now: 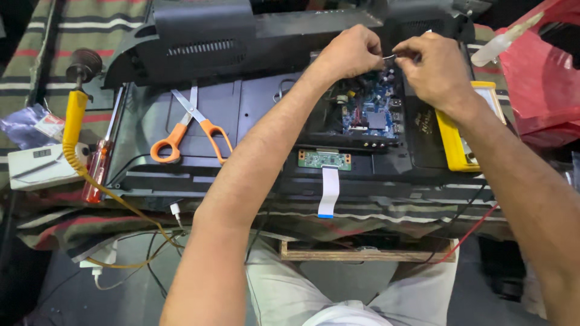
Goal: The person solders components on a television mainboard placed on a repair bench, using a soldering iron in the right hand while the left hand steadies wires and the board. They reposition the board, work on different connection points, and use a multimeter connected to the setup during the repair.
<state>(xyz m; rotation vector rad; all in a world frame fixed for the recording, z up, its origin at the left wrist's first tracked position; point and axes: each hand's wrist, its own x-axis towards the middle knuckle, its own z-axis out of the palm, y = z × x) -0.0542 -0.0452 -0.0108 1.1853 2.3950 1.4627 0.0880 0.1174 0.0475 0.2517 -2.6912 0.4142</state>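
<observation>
- Cluttered repair table [362,211] draped in a striped red, green and grey cloth, seen from above; opened flat-screen television back [199,151] lying across it, detached black plastic rear cover [199,36] pushed to the far side.
- At the centre, blue printed circuit board [371,111] crowded with small components, seated in the black metal chassis, exposed and just under both hands.
- Left hand [350,51] above the board's far edge, fingers pinched narrow on one end of a thin silvery wire or lead [389,57].
- Right hand [435,66] just beside it, fingers likewise closed tight on the other end; whether the lead joins the board cannot be told.
- Just nearer, small green strip board [324,159] with a white flat ribbon cable [328,192] hanging loose over the table edge, apparently unplugged at its blue tip.
- Right of the chassis, yellow-cased multimeter [450,142], partly under the right forearm.
- Left, orange-handled scissors [187,130] resting on the panel; beyond them a red-handled screwdriver [99,166] and a yellow-handled soldering iron [75,115] with coiled cord.
- Judging by this: cover off, board laid bare, work on the lead in hand; ribbon and cover not yet refitted.
</observation>
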